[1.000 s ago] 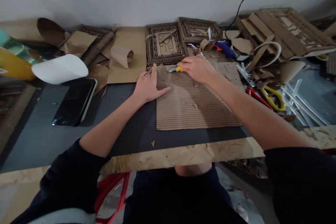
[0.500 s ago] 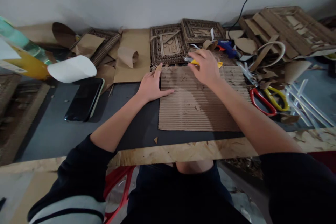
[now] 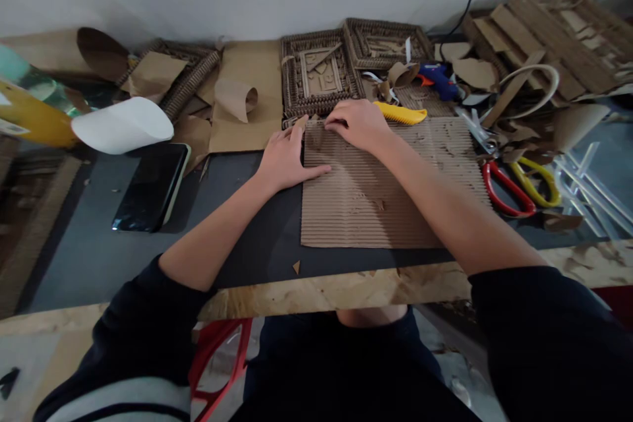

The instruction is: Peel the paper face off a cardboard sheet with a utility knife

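A sheet of corrugated cardboard (image 3: 356,211) lies in front of me, its ridged face up and torn in places. My left hand (image 3: 284,155) rests at its left edge, fingers spread, the thumb lying flat on the sheet. At the sheet's top edge, my right hand (image 3: 359,125) is closed, with thumb and fingertips pinched together; what they grip is too small to make out. Just beyond that hand lies a yellow-handled utility knife (image 3: 403,113), partly hidden by it and out of its grasp.
Two ridged cardboard frames (image 3: 321,76) stand behind the sheet, near a blue glue gun (image 3: 440,81). Red and yellow scissors (image 3: 509,190) and clear glue sticks (image 3: 588,188) lie right. A phone (image 3: 151,188) and white paper roll (image 3: 123,126) are left. The wooden table edge (image 3: 336,287) runs in front.
My right hand has let go of the utility knife and shifted left along the sheet's top edge, fingertips now pinched. My left hand stays in place on the sheet. The view has shifted slightly.
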`<control>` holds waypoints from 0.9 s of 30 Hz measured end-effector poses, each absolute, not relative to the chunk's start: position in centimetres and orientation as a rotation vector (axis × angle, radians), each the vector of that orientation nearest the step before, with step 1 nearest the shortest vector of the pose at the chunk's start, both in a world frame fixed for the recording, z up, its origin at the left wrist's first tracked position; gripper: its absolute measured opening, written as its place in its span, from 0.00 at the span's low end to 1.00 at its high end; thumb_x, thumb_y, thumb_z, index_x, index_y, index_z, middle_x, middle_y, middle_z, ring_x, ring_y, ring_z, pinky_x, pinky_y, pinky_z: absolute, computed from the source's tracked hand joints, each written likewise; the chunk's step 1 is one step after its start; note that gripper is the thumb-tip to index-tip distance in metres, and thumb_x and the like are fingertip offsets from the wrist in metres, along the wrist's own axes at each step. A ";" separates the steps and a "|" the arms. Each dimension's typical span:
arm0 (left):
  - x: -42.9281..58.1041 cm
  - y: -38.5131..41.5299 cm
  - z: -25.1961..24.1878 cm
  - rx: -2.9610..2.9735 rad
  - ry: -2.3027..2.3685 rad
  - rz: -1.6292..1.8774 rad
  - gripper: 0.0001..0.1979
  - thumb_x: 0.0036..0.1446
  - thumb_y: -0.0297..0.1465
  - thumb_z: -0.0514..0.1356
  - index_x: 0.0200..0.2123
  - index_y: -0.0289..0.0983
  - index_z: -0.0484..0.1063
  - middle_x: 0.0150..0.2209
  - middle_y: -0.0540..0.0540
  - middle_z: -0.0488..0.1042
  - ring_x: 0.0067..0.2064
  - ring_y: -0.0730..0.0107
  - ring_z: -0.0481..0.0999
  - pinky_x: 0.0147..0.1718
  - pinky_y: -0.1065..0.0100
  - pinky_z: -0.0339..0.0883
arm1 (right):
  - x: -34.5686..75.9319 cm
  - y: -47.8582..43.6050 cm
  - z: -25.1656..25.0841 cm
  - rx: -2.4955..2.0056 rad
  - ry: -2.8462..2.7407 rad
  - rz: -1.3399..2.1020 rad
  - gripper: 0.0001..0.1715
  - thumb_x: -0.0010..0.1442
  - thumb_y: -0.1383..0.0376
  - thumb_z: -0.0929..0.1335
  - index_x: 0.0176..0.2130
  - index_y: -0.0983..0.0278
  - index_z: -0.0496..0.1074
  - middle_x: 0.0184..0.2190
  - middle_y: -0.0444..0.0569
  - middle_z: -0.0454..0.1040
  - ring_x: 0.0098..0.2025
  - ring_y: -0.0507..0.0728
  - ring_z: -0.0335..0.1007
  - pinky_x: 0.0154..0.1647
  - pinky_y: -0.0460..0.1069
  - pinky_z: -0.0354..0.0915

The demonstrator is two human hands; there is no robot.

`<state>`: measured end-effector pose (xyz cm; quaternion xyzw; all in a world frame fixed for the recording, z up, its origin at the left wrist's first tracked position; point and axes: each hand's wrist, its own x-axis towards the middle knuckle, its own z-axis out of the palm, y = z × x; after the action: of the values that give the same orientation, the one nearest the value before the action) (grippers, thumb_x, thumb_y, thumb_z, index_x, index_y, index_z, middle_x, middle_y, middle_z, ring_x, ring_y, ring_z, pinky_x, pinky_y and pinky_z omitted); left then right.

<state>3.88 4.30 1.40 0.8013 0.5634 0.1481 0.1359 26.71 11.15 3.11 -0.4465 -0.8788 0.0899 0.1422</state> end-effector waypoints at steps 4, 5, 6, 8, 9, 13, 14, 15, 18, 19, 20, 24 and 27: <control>4.0 4.2 1.7 2.300 1.656 0.391 0.69 0.49 0.70 0.70 0.81 0.36 0.52 0.75 0.26 0.68 0.75 0.24 0.67 0.74 0.35 0.61 | 26.1 10.9 2.8 -1.377 -2.508 0.268 0.16 0.77 0.62 0.66 0.53 0.61 0.82 0.57 0.58 0.81 0.59 0.70 0.76 0.57 0.61 0.68; 4.0 4.2 1.8 2.296 1.666 0.381 0.69 0.49 0.69 0.70 0.81 0.36 0.52 0.75 0.26 0.68 0.75 0.24 0.68 0.74 0.35 0.61 | 26.1 10.9 2.6 -1.396 -2.481 0.264 0.17 0.78 0.62 0.64 0.54 0.61 0.81 0.57 0.58 0.80 0.59 0.69 0.75 0.58 0.61 0.68; 4.1 4.2 1.8 2.293 1.673 0.374 0.68 0.49 0.69 0.70 0.81 0.36 0.53 0.75 0.26 0.68 0.74 0.24 0.68 0.73 0.35 0.62 | 26.0 10.9 2.3 -1.407 -2.449 0.260 0.17 0.78 0.62 0.63 0.55 0.60 0.80 0.58 0.59 0.80 0.60 0.69 0.75 0.59 0.61 0.69; 4.0 4.2 1.9 2.302 1.666 0.375 0.66 0.50 0.69 0.70 0.80 0.37 0.55 0.74 0.27 0.70 0.74 0.24 0.69 0.73 0.35 0.63 | 26.1 11.1 1.8 -1.402 -2.390 0.251 0.20 0.80 0.62 0.60 0.56 0.58 0.79 0.58 0.59 0.79 0.60 0.68 0.74 0.61 0.61 0.69; 4.0 4.2 1.9 2.319 1.644 0.381 0.64 0.52 0.69 0.69 0.80 0.37 0.56 0.74 0.28 0.70 0.74 0.25 0.69 0.73 0.35 0.63 | 26.2 11.2 1.6 -1.389 -2.367 0.247 0.21 0.80 0.61 0.59 0.57 0.57 0.79 0.58 0.59 0.79 0.60 0.67 0.74 0.62 0.61 0.70; 3.8 4.3 1.9 2.388 1.536 0.387 0.53 0.58 0.68 0.65 0.75 0.41 0.66 0.77 0.33 0.67 0.78 0.31 0.65 0.76 0.35 0.58 | 26.8 12.0 1.1 -1.420 -2.239 0.215 0.29 0.82 0.57 0.54 0.60 0.56 0.78 0.55 0.58 0.80 0.59 0.67 0.74 0.64 0.63 0.71; 3.8 4.3 1.9 2.391 1.527 0.383 0.52 0.58 0.68 0.64 0.75 0.41 0.67 0.77 0.33 0.67 0.79 0.32 0.64 0.77 0.35 0.58 | 26.9 12.1 1.1 -1.445 -2.193 0.207 0.29 0.82 0.57 0.53 0.60 0.56 0.79 0.54 0.58 0.81 0.58 0.67 0.75 0.63 0.62 0.72; 3.8 4.3 1.9 2.390 1.528 0.380 0.51 0.59 0.67 0.64 0.74 0.41 0.68 0.78 0.33 0.67 0.79 0.33 0.63 0.77 0.35 0.57 | 27.1 12.1 1.2 -1.466 -2.152 0.205 0.30 0.82 0.56 0.54 0.59 0.56 0.79 0.54 0.59 0.81 0.56 0.67 0.76 0.61 0.62 0.73; 3.9 4.2 2.0 2.389 1.543 0.363 0.51 0.60 0.65 0.65 0.75 0.39 0.67 0.78 0.31 0.65 0.80 0.35 0.63 0.78 0.37 0.57 | 27.5 11.8 1.4 -1.471 -2.094 0.235 0.29 0.81 0.53 0.56 0.57 0.57 0.81 0.53 0.58 0.83 0.50 0.67 0.78 0.55 0.61 0.75; 4.0 4.2 2.0 2.390 1.546 0.353 0.51 0.60 0.65 0.65 0.75 0.38 0.67 0.79 0.31 0.64 0.80 0.36 0.62 0.78 0.37 0.56 | 27.5 11.6 1.5 -1.460 -2.093 0.258 0.27 0.80 0.53 0.58 0.55 0.57 0.82 0.52 0.58 0.84 0.49 0.66 0.79 0.54 0.61 0.75; 4.0 4.2 2.0 2.393 1.545 0.344 0.51 0.60 0.64 0.66 0.75 0.38 0.67 0.79 0.31 0.64 0.80 0.36 0.62 0.78 0.37 0.56 | 27.4 11.3 1.6 -1.445 -2.096 0.284 0.25 0.79 0.53 0.59 0.53 0.57 0.82 0.51 0.57 0.85 0.48 0.66 0.79 0.53 0.61 0.75; 4.2 4.1 2.1 2.380 1.581 0.331 0.53 0.59 0.63 0.68 0.76 0.38 0.64 0.78 0.30 0.65 0.80 0.35 0.63 0.78 0.37 0.57 | 26.3 9.7 3.3 -1.347 -2.093 0.393 0.18 0.76 0.56 0.65 0.47 0.59 0.84 0.47 0.54 0.86 0.45 0.63 0.80 0.53 0.59 0.75; 4.1 3.8 2.2 2.368 1.650 0.400 0.61 0.54 0.64 0.71 0.79 0.34 0.58 0.79 0.26 0.61 0.81 0.31 0.60 0.79 0.38 0.56 | 26.1 8.7 6.1 -1.063 -2.257 0.687 0.20 0.76 0.53 0.66 0.48 0.57 0.85 0.45 0.52 0.87 0.45 0.61 0.81 0.51 0.58 0.76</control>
<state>4.13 3.82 2.24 0.8075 0.5625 0.1365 0.1138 26.08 8.65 6.12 -0.3953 -0.8389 0.2555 0.2735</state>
